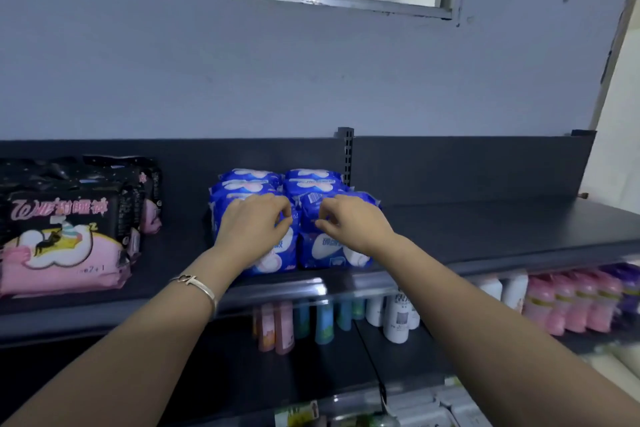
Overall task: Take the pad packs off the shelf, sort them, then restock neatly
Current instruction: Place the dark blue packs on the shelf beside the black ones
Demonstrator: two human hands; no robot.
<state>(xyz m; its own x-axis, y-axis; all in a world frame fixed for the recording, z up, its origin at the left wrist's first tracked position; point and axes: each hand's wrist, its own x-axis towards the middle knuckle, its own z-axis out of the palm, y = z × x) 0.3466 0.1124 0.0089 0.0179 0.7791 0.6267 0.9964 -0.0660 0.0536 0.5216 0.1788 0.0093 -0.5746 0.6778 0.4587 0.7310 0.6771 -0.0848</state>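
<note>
The dark shelf (485, 229) carries two groups of stock, kept well apart so the kinds do not mix: black-and-pink packs (65, 236) stand at its left end, and the blue pad packs (304, 184) sit near the middle in two rows running back to the rear panel. Each row is stood upright, face forward, which looks like the restocking stage and not the clearing one. The person reaches in with both hands side by side. The left hand (252, 225) curls over the top of the front left pack (277, 262), and the right hand (353, 222) pinches the top edge of the front right pack (332, 250), probably to square the two fronts level with each other. A thin bracelet (197, 282) circles the left wrist.
</note>
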